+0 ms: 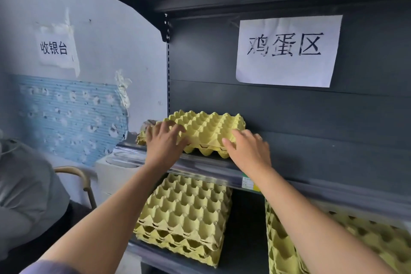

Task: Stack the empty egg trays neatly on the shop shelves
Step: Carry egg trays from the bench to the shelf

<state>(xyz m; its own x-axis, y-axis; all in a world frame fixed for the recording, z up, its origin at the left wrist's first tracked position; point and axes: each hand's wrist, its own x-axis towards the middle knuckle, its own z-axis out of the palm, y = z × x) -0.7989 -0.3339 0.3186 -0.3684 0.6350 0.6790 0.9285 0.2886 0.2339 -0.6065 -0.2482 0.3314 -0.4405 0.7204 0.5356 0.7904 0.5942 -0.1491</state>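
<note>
At the far left a seated person's grey sleeve (24, 184) is cut off by the frame, beside a curved chair back (82, 180) and a peeling blue ribbed wall panel (71, 115). The left hand (165, 140) lies flat, fingers spread and relaxed, on the near left corner of the yellow pulp egg trays (206, 129), which sit at the left front edge of the dark metal upper shelf (200, 164), their dimpled cups nested. Something grey behind that hand is too blurred to name. The right hand (249, 149) covers the trays' near right corner, thumb along the front edge; its fingers are hidden, so I cannot tell whether they grasp. Below, a taller tray stack (184, 218) fills the lower shelf's left end; another stack (378, 240) is half-hidden by the forearm.
</note>
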